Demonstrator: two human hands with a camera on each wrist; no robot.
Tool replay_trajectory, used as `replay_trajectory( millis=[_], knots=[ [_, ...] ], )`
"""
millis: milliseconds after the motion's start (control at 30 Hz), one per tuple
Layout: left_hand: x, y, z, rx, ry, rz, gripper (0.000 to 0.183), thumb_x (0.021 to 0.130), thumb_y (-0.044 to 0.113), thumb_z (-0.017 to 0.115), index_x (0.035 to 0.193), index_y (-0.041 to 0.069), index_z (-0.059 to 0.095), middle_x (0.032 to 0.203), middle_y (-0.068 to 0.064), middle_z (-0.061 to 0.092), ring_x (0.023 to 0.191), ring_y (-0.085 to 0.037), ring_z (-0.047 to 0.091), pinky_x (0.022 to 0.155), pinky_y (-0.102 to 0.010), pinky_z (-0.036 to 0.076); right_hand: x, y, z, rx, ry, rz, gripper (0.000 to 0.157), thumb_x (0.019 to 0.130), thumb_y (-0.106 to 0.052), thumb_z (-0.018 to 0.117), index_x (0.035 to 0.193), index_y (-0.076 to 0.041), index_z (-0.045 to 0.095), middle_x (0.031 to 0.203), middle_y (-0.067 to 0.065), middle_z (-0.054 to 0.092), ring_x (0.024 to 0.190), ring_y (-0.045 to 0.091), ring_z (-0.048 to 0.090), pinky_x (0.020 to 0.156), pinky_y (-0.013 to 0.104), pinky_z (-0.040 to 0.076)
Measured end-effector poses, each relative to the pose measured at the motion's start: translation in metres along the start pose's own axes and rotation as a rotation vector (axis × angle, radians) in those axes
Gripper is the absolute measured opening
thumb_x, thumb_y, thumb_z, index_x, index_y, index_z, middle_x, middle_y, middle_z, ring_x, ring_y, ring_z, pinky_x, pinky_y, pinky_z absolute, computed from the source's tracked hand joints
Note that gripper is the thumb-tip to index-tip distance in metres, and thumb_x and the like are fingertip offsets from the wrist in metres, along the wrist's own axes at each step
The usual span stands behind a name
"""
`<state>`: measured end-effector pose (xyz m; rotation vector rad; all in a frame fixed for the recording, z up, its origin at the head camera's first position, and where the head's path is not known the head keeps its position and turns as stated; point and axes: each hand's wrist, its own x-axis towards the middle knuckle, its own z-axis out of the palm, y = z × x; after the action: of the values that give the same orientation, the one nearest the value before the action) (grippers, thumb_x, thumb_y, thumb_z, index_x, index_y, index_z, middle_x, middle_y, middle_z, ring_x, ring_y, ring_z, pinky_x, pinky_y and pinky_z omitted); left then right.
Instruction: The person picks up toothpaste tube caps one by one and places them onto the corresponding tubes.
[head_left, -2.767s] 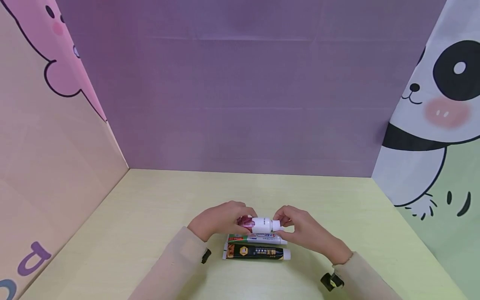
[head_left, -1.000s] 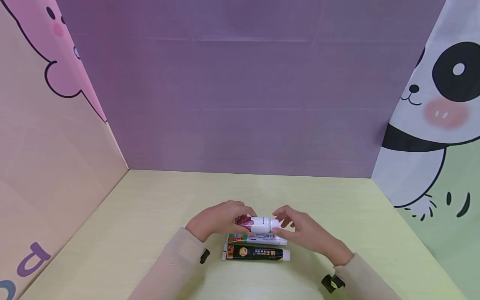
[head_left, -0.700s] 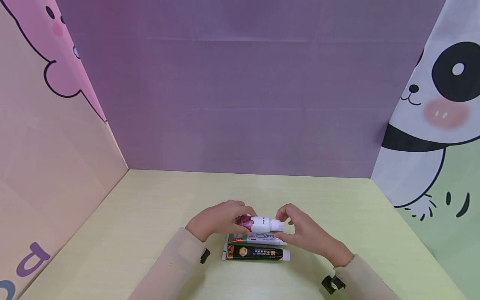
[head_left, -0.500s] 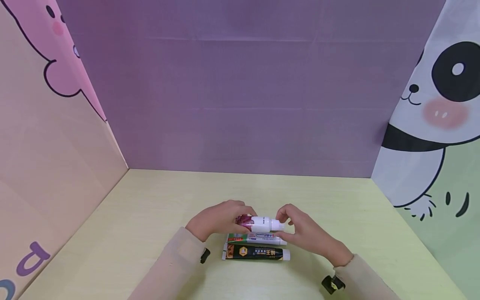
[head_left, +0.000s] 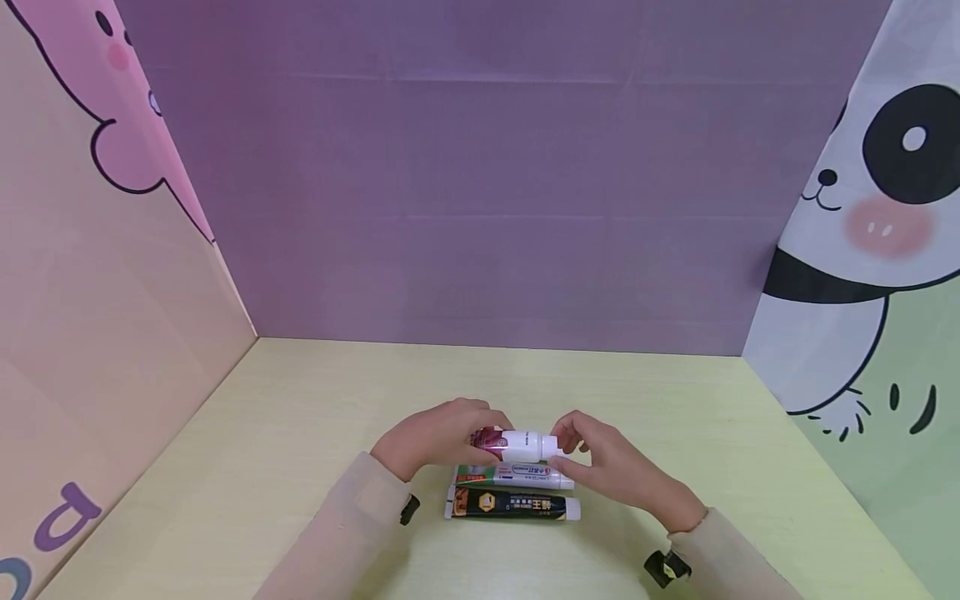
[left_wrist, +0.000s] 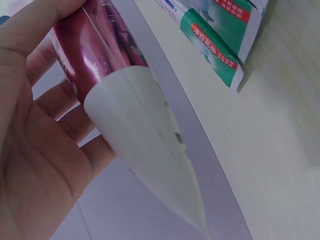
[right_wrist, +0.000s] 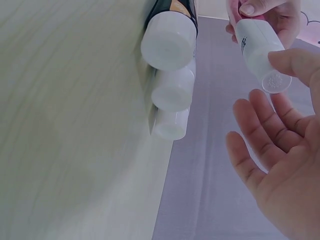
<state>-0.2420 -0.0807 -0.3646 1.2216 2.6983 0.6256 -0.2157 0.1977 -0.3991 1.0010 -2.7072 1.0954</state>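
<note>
My left hand (head_left: pixel 446 433) grips a maroon-and-white toothpaste tube (head_left: pixel 521 446) by its maroon part, holding it over the table with the white cap (head_left: pixel 550 447) to the right. In the left wrist view the tube's flat white end (left_wrist: pixel 150 135) points away from the fingers. My right hand (head_left: pixel 618 462) is at the cap; in the right wrist view the thumb lies on the cap (right_wrist: pixel 275 80) and the index fingertip is hidden behind it, while the other fingers are spread and apart from it. A green-and-white tube (head_left: pixel 517 477) and a black tube (head_left: pixel 513 504) lie below.
Three white tube caps stand in a row in the right wrist view, the nearest cap (right_wrist: pixel 169 41) on the black tube. Two green tube ends (left_wrist: pixel 215 55) show in the left wrist view. A purple wall (head_left: pixel 495 183) backs the pale table (head_left: pixel 337 383).
My right thumb and fingers have shifted slightly about the cap, and the held tube has turned or tipped a little. The left hand keeps its grip; the lying tubes stay put.
</note>
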Motion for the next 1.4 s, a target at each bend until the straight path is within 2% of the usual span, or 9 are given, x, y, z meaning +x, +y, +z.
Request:
replay_trajectory(
  millis=[167, 333, 600, 867, 1000, 1167, 1400],
  knots=[
    [0.0, -0.0005, 0.0004, -0.006, 0.003, -0.003, 0.033, 0.088, 0.022, 0.08, 0.118, 0.017, 0.07, 0.093, 0.01, 0.058, 0.081, -0.009, 0.054, 0.072, -0.023, 0.05, -0.0003, -0.0034, -0.0016, 0.005, -0.027, 0.017, 0.019, 0.098, -0.027, 0.067, 0.11, -0.015, 0.058, 0.095, -0.01, 0.06, 0.088, 0.008, 0.059, 0.077, 0.034, 0.052],
    [-0.0002, -0.0003, 0.0011, 0.003, 0.01, -0.008, 0.034, 0.088, 0.023, 0.08, 0.119, 0.018, 0.069, 0.094, 0.009, 0.058, 0.082, -0.009, 0.054, 0.072, -0.023, 0.05, -0.0006, -0.0042, -0.0012, 0.017, -0.044, 0.055, 0.019, 0.102, -0.032, 0.06, 0.107, -0.014, 0.06, 0.093, -0.009, 0.061, 0.086, 0.011, 0.058, 0.07, 0.028, 0.049],
    [0.0, 0.0007, 0.0014, 0.003, 0.01, 0.001, 0.035, 0.088, 0.023, 0.08, 0.12, 0.017, 0.069, 0.096, 0.008, 0.059, 0.083, -0.009, 0.053, 0.073, -0.023, 0.05, 0.0025, 0.0011, 0.0013, -0.048, -0.015, 0.028, 0.025, 0.107, -0.029, 0.049, 0.096, -0.015, 0.066, 0.09, -0.008, 0.059, 0.079, 0.01, 0.052, 0.067, 0.028, 0.046],
    [0.0006, 0.0012, 0.0015, 0.007, 0.008, 0.012, 0.035, 0.088, 0.023, 0.08, 0.12, 0.017, 0.069, 0.098, 0.008, 0.06, 0.085, -0.009, 0.053, 0.075, -0.023, 0.05, 0.004, -0.0002, 0.0016, -0.041, -0.005, 0.025, 0.034, 0.108, -0.028, 0.045, 0.086, -0.015, 0.066, 0.084, -0.004, 0.058, 0.077, 0.01, 0.051, 0.069, 0.029, 0.046],
    [0.0003, 0.0013, 0.0011, 0.006, 0.01, 0.008, 0.035, 0.087, 0.023, 0.08, 0.12, 0.017, 0.069, 0.097, 0.008, 0.06, 0.084, -0.009, 0.054, 0.074, -0.023, 0.05, 0.0038, 0.0008, 0.0014, -0.053, -0.011, 0.044, 0.033, 0.109, -0.03, 0.043, 0.091, -0.015, 0.066, 0.085, 0.0, 0.059, 0.078, 0.011, 0.052, 0.07, 0.03, 0.046],
    [0.0006, 0.0008, 0.0014, -0.005, 0.007, 0.003, 0.034, 0.087, 0.022, 0.08, 0.12, 0.017, 0.07, 0.096, 0.008, 0.06, 0.084, -0.009, 0.054, 0.074, -0.022, 0.05, 0.0041, -0.0007, 0.0, -0.043, -0.012, 0.069, 0.029, 0.108, -0.035, 0.043, 0.106, -0.017, 0.067, 0.094, -0.007, 0.063, 0.084, 0.011, 0.056, 0.076, 0.032, 0.049],
    [0.0006, 0.0004, 0.0013, -0.001, 0.008, 0.003, 0.034, 0.088, 0.022, 0.08, 0.119, 0.017, 0.07, 0.098, 0.008, 0.061, 0.084, -0.009, 0.054, 0.074, -0.023, 0.05, 0.0035, -0.0032, -0.0018, -0.013, -0.022, 0.059, 0.023, 0.102, -0.037, 0.057, 0.114, -0.018, 0.063, 0.1, -0.012, 0.064, 0.089, 0.009, 0.06, 0.076, 0.03, 0.052]
  ],
)
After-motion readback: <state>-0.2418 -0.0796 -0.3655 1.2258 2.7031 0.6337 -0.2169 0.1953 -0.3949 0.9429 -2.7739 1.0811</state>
